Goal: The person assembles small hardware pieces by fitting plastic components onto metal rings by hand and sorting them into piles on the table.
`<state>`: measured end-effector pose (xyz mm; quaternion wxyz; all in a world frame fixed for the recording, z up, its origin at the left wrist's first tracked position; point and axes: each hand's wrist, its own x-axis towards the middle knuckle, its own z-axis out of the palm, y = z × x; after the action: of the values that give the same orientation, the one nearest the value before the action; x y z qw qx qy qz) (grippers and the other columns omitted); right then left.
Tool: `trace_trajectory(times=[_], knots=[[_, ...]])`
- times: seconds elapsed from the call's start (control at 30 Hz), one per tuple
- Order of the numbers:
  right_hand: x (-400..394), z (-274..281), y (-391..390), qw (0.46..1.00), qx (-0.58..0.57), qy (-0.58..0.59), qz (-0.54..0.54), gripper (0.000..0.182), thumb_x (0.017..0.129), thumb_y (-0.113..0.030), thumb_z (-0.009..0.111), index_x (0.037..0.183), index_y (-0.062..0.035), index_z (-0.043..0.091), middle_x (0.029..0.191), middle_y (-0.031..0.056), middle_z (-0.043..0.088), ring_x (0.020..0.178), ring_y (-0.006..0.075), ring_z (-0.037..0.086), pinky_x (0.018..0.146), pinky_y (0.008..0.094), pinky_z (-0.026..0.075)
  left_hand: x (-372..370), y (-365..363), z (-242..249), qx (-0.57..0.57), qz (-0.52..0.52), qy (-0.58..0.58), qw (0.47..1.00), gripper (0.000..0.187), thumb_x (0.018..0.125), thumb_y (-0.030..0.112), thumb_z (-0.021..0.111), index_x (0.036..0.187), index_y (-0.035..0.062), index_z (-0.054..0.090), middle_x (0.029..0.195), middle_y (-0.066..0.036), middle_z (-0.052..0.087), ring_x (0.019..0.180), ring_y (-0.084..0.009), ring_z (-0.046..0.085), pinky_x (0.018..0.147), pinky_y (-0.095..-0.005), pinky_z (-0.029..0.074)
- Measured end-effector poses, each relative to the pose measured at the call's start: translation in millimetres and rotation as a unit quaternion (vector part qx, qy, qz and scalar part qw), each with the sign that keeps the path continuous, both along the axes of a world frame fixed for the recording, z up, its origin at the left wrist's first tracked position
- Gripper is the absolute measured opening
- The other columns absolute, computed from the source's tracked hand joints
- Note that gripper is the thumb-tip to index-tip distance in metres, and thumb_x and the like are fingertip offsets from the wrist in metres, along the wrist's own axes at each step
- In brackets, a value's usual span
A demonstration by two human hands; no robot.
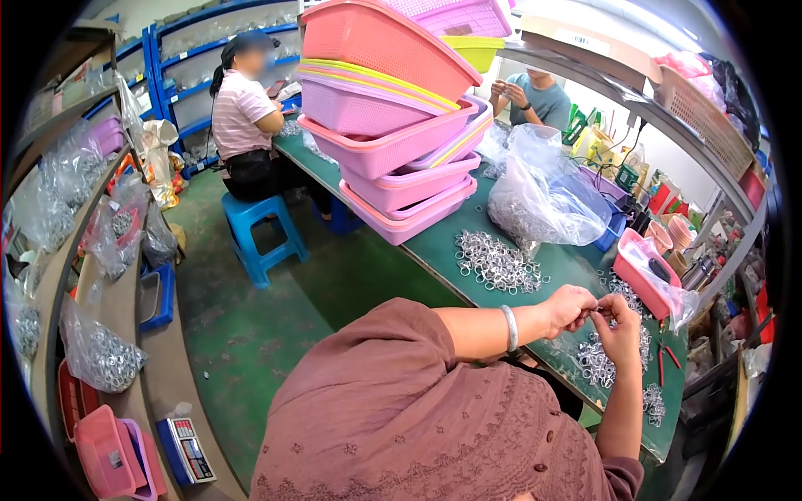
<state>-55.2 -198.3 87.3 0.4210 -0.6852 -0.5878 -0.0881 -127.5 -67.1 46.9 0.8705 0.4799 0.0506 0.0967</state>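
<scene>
My left hand (571, 311), with a bracelet at the wrist, meets my right hand (619, 331) above the green table. The fingertips of both hands are pinched together around something too small to make out. Below and beside them lies a pile of small silver metal rings (595, 364), partly hidden by my right hand and forearm. A larger heap of similar rings (499, 262) is spread on the table farther off to the left. Red-handled pliers (661, 365) rest to the right of my right hand.
Stacked plastic baskets (401, 159) tower at the table's left edge. A clear bag of metal parts (543, 200) and a pink basket (647, 271) stand farther back. Two other people sit around the table, one on a blue stool (263, 238). Shelves with bagged parts (104, 355) line the left.
</scene>
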Motion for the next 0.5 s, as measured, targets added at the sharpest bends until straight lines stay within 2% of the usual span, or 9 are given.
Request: trace_trajectory(times=[0.5], knots=[[8.4,-6.6,-4.2,0.999,0.005,0.044,0.008,0.019,0.068,0.005,0.065,0.082,0.0007,0.051,0.067,0.0069,0.057,0.06,0.0124,0.056,0.056,0.0237,0.045,9.5,-3.2,-5.3,0.016,-0.006,0.019,1.0,0.012,0.081,0.014,0.053,0.069,0.0105,0.054,0.056,0.002,0.045,0.045,-0.0087,0.041,0.038,-0.0228,0.03]])
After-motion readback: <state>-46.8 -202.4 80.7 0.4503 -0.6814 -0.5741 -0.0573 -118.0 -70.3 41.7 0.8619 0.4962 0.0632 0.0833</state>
